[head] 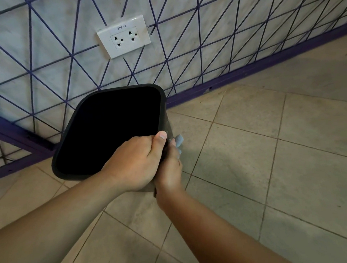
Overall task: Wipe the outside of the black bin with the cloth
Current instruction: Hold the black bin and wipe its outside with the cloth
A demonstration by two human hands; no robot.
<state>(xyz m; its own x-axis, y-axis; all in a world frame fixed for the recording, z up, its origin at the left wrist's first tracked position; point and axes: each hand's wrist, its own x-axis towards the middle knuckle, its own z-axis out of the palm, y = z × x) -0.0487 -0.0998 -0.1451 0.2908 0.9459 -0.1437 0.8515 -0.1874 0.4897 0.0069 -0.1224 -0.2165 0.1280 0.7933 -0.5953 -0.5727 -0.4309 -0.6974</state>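
At the centre left of the frame the black bin sits tipped, its dark mouth facing the camera, close to the wall with the white socket above it. The left hand is closed over the bin's near right rim, thumb up on the edge. Just right of it, the right hand presses a pale blue cloth against the bin's outer right side; only a corner of cloth shows past the fingers, so how it is gripped cannot be told. To the right lies bare tiled floor. The likely trouble: wiping pressure could push the tipped bin sideways if the rim grip slackens, or the bunched cloth could slip free.
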